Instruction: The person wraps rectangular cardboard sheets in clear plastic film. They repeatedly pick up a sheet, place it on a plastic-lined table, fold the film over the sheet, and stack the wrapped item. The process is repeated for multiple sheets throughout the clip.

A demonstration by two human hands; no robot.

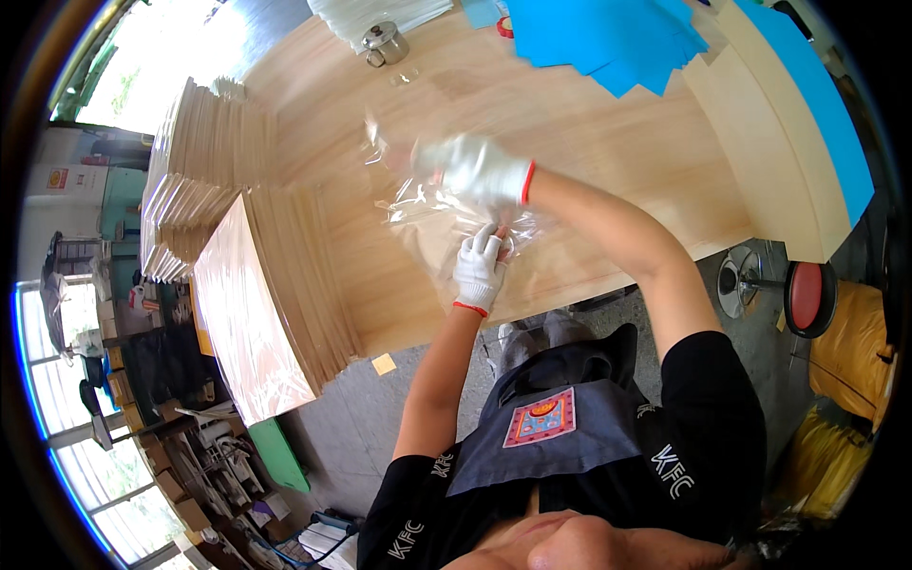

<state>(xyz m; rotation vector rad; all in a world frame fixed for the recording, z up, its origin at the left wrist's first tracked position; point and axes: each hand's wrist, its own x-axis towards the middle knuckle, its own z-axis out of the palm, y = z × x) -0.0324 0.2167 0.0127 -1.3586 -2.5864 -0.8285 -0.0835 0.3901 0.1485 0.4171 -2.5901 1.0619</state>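
A crumpled, shiny piece of clear plastic film [423, 211] lies on the wooden table in front of me. My left hand [479, 270], in a white knit glove with a red cuff, is closed on its near edge, with some fingertips bare. Above and beyond it, my right hand [470, 168] in a matching glove reaches in from the right over the film. Motion blurs its fingers, so their grip is unclear. A loose wisp of film [376, 142] sticks up just left of the right hand.
Stacks of flat film-wrapped pieces [285, 275] fill the table's left side. Blue sheets [594, 38] lie at the far right, beside a pale board stack [774, 123]. A metal cup [384, 44] stands near white sheets [366, 14] at the back. A red-seated stool [807, 296] is at right.
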